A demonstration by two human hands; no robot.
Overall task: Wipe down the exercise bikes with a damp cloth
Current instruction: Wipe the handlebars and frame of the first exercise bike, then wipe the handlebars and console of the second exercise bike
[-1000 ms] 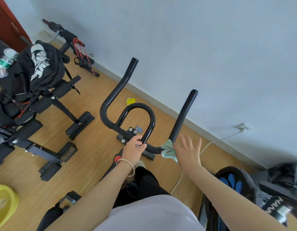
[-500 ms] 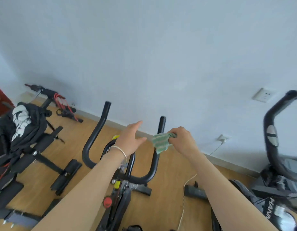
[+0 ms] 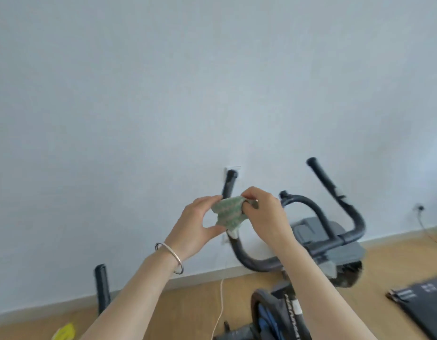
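Pinching the cloth (image 3: 228, 213) with your left hand (image 3: 195, 225), right hand (image 3: 265, 218) fingers curled into it, you are likely refolding a fresh face for the handlebar (image 3: 246, 258) behind.

Two forearms, left forearm (image 3: 138, 290) and right forearm (image 3: 318, 285), both bare along the whole visible length from the lower picture edge to the wrist. Two hands, left hand (image 3: 195, 224) and right hand (image 3: 264, 217), likewise bare. One item worn: a thin round silver-coloured metal bangle (image 3: 175, 256), plain and polished, sitting loosely about the left wrist, with a small join showing at one end.
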